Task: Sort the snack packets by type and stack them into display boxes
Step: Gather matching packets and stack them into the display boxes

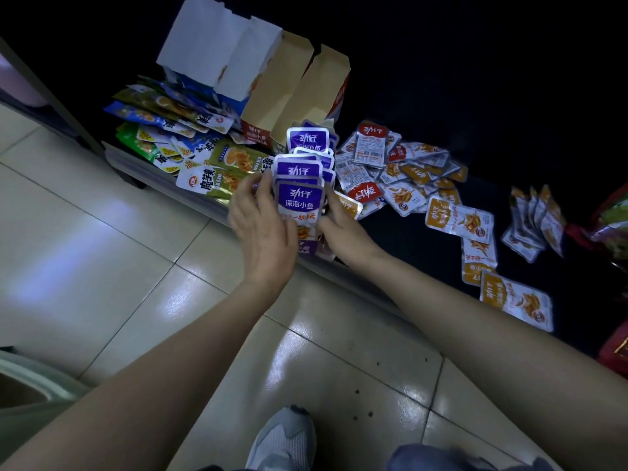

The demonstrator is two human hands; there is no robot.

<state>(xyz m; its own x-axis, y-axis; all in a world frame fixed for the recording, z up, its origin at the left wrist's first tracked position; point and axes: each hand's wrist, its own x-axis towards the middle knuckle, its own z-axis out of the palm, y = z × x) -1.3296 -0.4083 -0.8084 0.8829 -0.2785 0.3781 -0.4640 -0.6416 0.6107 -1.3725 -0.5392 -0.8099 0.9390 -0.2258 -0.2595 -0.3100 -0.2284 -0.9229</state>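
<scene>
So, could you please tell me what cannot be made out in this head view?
- Inside of the display boxes: raised flaps hide it.
- Lower purple packets: covered by left hand and right hand.
- Red item: cut off by the right edge.
- Small print on orange packets: too small.

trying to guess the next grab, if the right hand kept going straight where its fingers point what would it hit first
Probably the purple packets that the right hand already touches; behind them stand the open display boxes. Depth is unclear.

Overlapping purple snack packets (299, 185) stand fanned, orange packets (424, 185) scattered right, display boxes (272, 96) behind.
</scene>
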